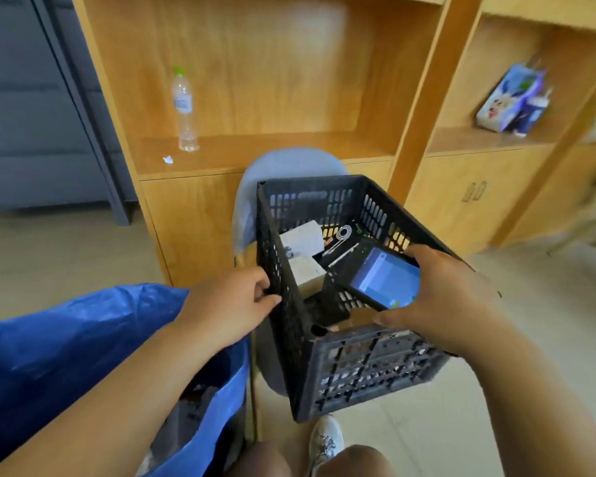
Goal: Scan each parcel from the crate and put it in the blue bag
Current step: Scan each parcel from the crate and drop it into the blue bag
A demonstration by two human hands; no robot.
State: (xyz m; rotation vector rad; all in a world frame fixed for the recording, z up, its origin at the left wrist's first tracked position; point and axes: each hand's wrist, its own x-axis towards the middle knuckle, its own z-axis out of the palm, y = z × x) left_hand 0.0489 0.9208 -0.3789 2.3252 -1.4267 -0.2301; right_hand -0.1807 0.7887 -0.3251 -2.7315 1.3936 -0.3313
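Note:
A black slatted crate (375, 370) sits on a grey chair (289, 163) in the middle of the view. Inside lie white parcels (301, 241), a coiled cable and dark items. My left hand (234, 304) grips the crate's left wall near its top edge. My right hand (444, 297) holds a handheld scanner (386, 278) with a lit blue screen over the crate's right side, thumb below it, fingers above. The open blue bag (66, 342) stands at lower left, beside the crate, with dark contents partly showing inside.
A wooden shelf unit (255, 98) stands behind the chair, with a plastic water bottle (184, 108) on its ledge. A patterned gift bag (513, 101) lies on the right shelf. A grey sofa is at far left. My knees and a white shoe (326, 442) are below.

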